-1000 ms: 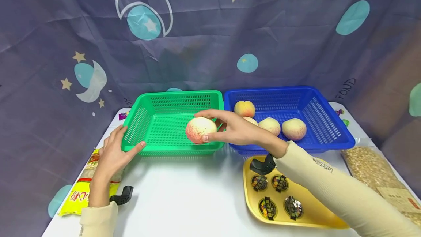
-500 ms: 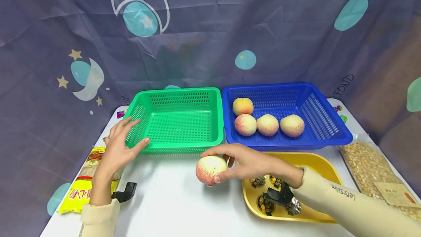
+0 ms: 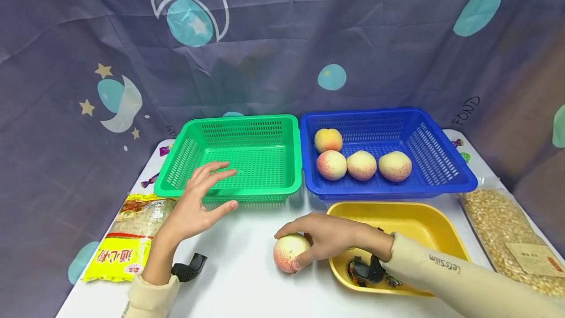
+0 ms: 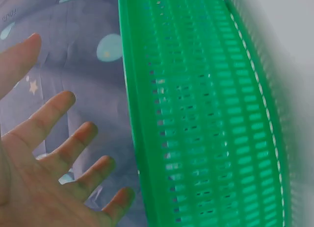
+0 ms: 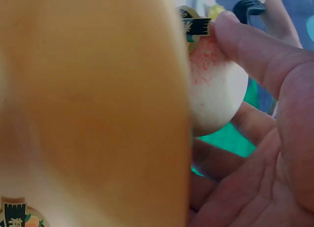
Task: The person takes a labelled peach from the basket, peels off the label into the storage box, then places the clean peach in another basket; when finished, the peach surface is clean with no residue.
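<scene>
My right hand point(image 3: 328, 237) grips a peach point(image 3: 291, 252) between thumb and fingers, low over the white table just left of the yellow tray point(image 3: 441, 229). In the right wrist view the thumb lies along the red-speckled side of the peach point(image 5: 218, 89), and a black-and-gold round label point(image 5: 196, 28) shows right at the thumb tip. The left hand point(image 3: 194, 210) hovers with spread fingers at the front left of the green basket point(image 3: 247, 191), holding nothing. Several more peaches, such as one point(image 3: 395, 166) at the right, lie in the blue basket point(image 3: 397, 193).
Round labels point(image 3: 357, 269) lie in the yellow tray, partly hidden by the right wrist's black mount point(image 3: 372, 271). A yellow bag point(image 3: 125, 244) rests at the left, a clear bag of corn kernels point(image 3: 503, 229) at the right. Wrapped candies point(image 3: 150, 180) lie beside the green basket. A patterned cloth hangs behind.
My right hand has brought the peach from over the green basket down towards the near table beside the tray. The left hand has moved right, away from the basket's left side.
</scene>
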The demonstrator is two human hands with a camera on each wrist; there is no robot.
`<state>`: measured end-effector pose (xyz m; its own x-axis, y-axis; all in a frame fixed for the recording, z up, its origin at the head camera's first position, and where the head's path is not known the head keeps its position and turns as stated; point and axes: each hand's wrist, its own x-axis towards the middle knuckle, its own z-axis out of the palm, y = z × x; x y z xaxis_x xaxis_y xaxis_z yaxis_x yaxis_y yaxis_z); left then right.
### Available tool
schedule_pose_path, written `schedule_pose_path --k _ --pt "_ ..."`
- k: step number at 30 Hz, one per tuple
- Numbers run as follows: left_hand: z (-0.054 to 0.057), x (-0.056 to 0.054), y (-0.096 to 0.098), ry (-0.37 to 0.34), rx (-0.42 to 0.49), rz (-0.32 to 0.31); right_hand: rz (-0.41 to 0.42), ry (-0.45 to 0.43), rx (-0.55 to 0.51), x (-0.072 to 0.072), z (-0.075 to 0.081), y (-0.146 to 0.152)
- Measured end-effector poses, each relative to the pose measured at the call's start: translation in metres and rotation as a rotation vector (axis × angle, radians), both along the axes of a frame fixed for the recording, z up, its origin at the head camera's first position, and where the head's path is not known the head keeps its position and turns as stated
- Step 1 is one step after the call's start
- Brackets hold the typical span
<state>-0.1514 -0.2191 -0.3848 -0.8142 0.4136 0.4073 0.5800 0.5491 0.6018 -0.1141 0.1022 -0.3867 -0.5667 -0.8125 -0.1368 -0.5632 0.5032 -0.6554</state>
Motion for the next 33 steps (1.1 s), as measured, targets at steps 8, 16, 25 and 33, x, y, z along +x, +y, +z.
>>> schedule_pose_path --k 8,16,25,33 --pt "-0.003 0.006 0.008 -0.011 0.008 -0.04 -0.088 0.112 0.049 0.002 -0.003 0.0" --pt "-0.003 0.012 0.009 -0.021 0.008 -0.072 -0.105 0.151 0.064 0.005 -0.002 0.004" --pt "-0.001 0.016 0.013 -0.027 0.0 -0.119 -0.081 0.156 0.064 0.004 0.001 0.008" --pt "0.004 0.022 0.021 -0.034 -0.027 -0.197 -0.12 0.183 0.019 0.003 0.016 0.02"
